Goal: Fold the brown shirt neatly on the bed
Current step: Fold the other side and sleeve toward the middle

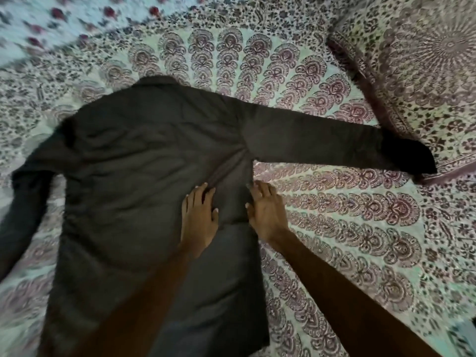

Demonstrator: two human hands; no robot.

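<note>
Reaching in from the bottom edge on two bare forearms. Pressing flat with the left hand [198, 215], fingers straight, palm down on the brown shirt [134, 176] just below the creases at the armpit. Resting the right hand [265, 210] just beside it, fingers spread and loose, gripping nothing, thumb touching the shirt's side edge, fingertips over the printed bedsheet [360, 228]. Spread mostly flat across the bed, collar away from the camera, hem nearest. Right-side sleeve [322, 143] stretched straight out, cuff touching the pillow [425, 73] in matching print. Left-side sleeve [23, 215] bent downward beside the body, blurred.
</note>
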